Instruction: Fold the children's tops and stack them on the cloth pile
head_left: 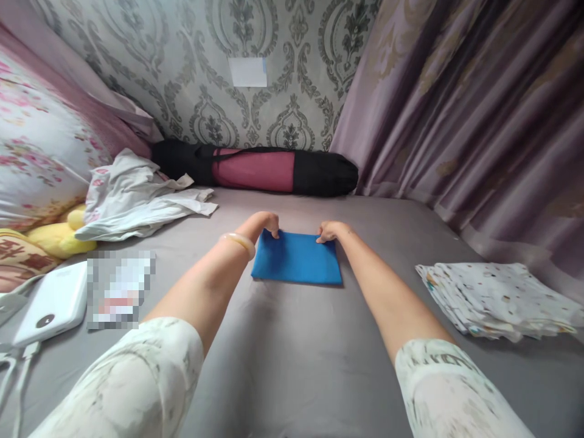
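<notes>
A flat, folded blue cloth (296, 261) lies on the grey bed sheet (283, 353) in front of me. My left hand (268, 224) pinches its far left corner, the thumb on top and the other fingers mostly hidden behind the edge. At the far right corner, my right hand (329, 231) grips the same cloth in a similar pinch. Both arms stretch forward, and a pale bangle (239, 243) circles the left wrist.
A black and dark pink long bag (255, 170) lies along the wall. To the left are a crumpled white garment (141, 194), a yellow plush toy (61, 237) and a white power bank (52, 304) with cables. Folded patterned white cloth (497, 298) sits at right, near purple curtains (424, 109).
</notes>
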A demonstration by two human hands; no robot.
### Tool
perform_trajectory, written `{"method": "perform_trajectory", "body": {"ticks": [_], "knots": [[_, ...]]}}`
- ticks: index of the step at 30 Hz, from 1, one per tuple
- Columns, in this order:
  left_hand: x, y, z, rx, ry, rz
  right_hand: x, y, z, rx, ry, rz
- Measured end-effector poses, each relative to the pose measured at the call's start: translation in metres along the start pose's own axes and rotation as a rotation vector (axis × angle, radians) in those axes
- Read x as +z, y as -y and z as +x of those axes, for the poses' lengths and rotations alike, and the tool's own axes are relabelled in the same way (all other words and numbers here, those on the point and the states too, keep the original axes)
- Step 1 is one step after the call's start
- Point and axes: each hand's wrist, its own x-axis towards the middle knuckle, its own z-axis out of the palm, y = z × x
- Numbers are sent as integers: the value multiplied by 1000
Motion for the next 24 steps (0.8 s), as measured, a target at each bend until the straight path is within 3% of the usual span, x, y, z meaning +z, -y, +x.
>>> {"method": "perform_trajectory", "body": {"ticks": [7,16,20,24], "knots": [[0,-3,10,3,4,3,7,-2,-7,-22,-38,24],[10,-9,-54,57,-179,-137,20,-10,-50,-136,-247,87],[-5,-3,-76,103,-254,-229,6,-20,-61,-209,-329,154],[-36,4,-95,236,-338,-373,-27,-26,-76,-290,-400,274]]}}
